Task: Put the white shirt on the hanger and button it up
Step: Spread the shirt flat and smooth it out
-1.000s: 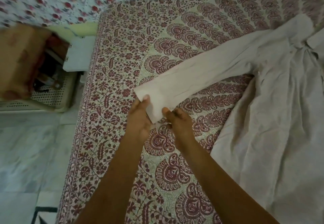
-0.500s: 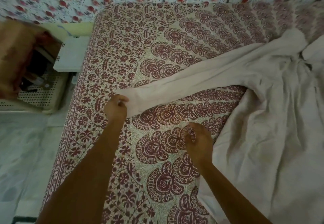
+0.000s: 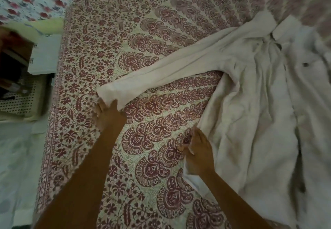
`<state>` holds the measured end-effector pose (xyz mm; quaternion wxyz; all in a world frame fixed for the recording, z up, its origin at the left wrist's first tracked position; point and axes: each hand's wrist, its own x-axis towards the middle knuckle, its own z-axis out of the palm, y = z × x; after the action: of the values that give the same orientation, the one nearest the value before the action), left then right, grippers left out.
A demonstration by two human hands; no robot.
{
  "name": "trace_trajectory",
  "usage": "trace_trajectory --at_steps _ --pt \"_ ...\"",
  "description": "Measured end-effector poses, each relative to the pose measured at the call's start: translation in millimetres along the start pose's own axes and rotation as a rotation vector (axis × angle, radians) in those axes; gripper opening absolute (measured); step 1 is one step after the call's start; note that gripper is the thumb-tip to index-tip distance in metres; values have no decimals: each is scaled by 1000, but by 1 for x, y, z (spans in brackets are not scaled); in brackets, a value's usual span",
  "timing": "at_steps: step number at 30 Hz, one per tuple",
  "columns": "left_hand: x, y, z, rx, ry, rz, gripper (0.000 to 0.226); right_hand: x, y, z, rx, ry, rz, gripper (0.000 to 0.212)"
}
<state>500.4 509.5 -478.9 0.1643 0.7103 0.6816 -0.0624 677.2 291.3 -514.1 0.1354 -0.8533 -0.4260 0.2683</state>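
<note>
White shirt [image 3: 259, 121] spread open-fronted on the right half of a maroon paisley bedspread [image 3: 107, 31], collar [image 3: 284, 28] at the far end, one sleeve [image 3: 170, 71] stretched out leftward. Left hand [image 3: 109, 115] gripping the sleeve's cuff [image 3: 111, 92], fingers curled into the cloth; right hand [image 3: 198, 155] pinching the shirt's near side edge.
</note>
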Motion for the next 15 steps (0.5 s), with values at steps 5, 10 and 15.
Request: trace_trajectory --at_steps 5,10,15 --pt "-91 48 42 -152 -41 200 43 -28 30 -27 80 217 94 60" --pt "-164 83 74 -437 -350 274 60 -60 75 -54 148 330 377 43" --pt "-199 98 89 -301 -374 566 71 -73 99 -58 482 321 578 54"
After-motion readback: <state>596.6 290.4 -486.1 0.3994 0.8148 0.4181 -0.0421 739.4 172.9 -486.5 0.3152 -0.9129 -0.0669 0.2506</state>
